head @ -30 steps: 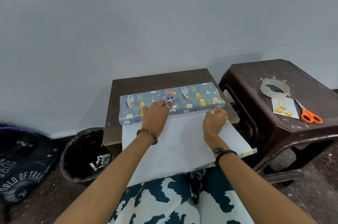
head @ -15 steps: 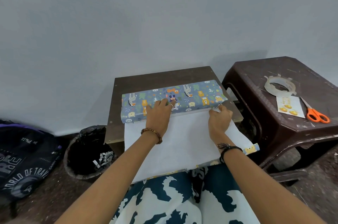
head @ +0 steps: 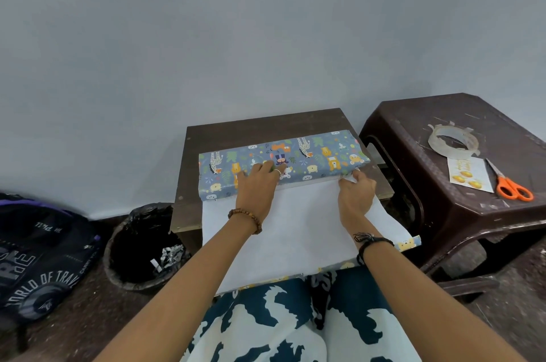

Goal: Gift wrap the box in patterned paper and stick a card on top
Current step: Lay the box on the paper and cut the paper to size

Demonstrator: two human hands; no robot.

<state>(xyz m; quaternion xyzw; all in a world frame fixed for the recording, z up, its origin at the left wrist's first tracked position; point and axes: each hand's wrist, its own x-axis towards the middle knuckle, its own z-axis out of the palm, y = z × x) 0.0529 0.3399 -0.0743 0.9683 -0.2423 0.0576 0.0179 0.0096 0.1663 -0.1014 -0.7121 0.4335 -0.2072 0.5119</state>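
A long flat box [head: 319, 154] lies across the small wooden table [head: 266, 125], covered in blue paper printed with cartoon animals. The paper's white underside [head: 301, 228] runs from the box toward me and hangs over the table's near edge. My left hand [head: 257, 187] lies flat on the box's near side, fingers spread, pressing the paper down. My right hand [head: 356, 194] rests on the white sheet by the box's right end, its fingertips pinching the paper edge there. A small card [head: 469, 174] with yellow shapes lies on the brown stool to the right.
The brown plastic stool [head: 443, 214] on the right also carries a roll of clear tape [head: 453, 141] and orange-handled scissors [head: 511, 184]. A black bin [head: 141, 246] stands left of the table, a dark backpack [head: 38, 255] further left. A grey wall is behind.
My right hand has slid forward and right along the sheet to the box's right end. My left hand stays pressed on the box. The view has shifted slightly.
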